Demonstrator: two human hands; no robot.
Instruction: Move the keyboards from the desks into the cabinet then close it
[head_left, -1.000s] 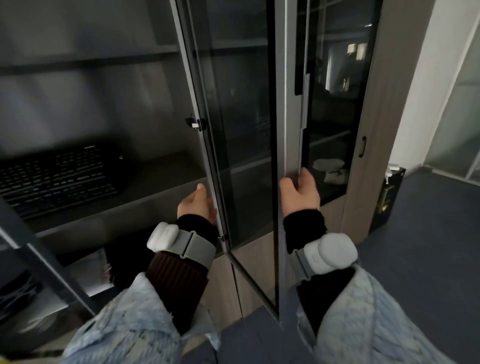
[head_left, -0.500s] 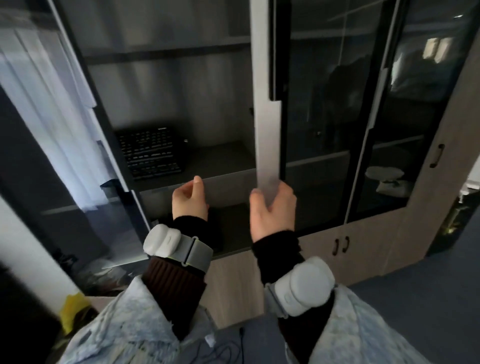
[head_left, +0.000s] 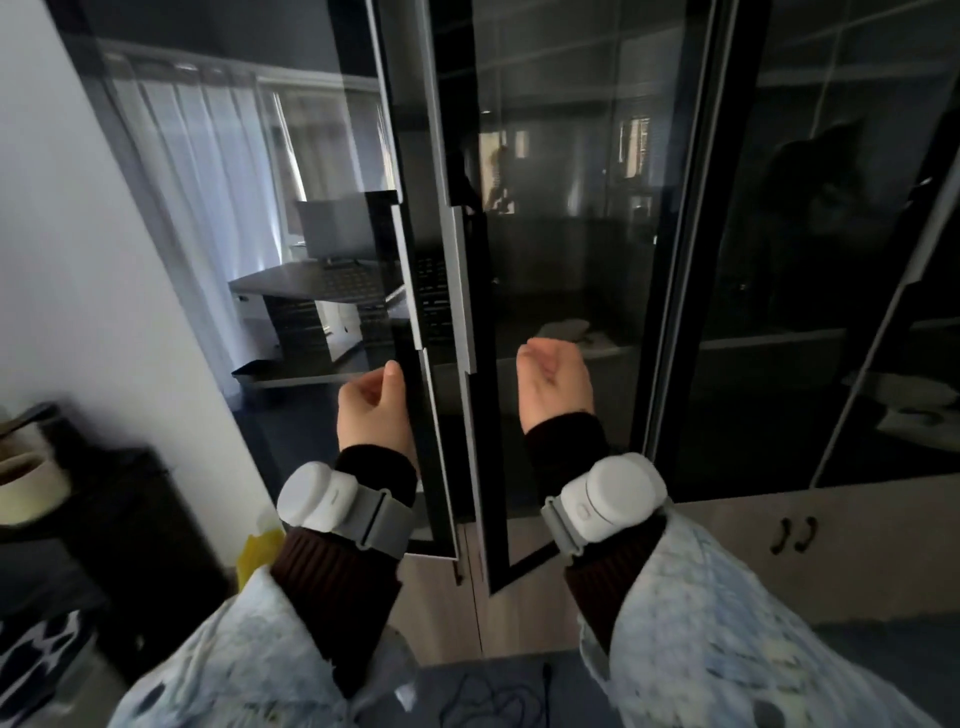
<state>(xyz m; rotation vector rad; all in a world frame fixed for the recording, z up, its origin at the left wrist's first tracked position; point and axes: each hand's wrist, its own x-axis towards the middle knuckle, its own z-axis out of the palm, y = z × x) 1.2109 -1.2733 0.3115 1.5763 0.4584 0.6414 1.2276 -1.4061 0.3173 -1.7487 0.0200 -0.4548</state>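
The cabinet has two dark glass doors swung almost together, with a narrow gap between them. Through that gap a black keyboard shows dimly on a shelf inside. My left hand has its fingers curled and its thumb against the inner frame of the left door. My right hand is also curled, knuckles toward the glass of the right door, holding nothing. I cannot tell whether it touches the glass. Both wrists wear white bands.
A white wall stands close on the left, with a black stand and a yellow item at its foot. Wooden lower doors with small handles sit below. More glass doors continue to the right. A cable lies on the blue floor.
Both doors have swung inward from wide open to nearly together. My hands followed them and curled up, and my right hand has let go of the door edge. The view shifted left.
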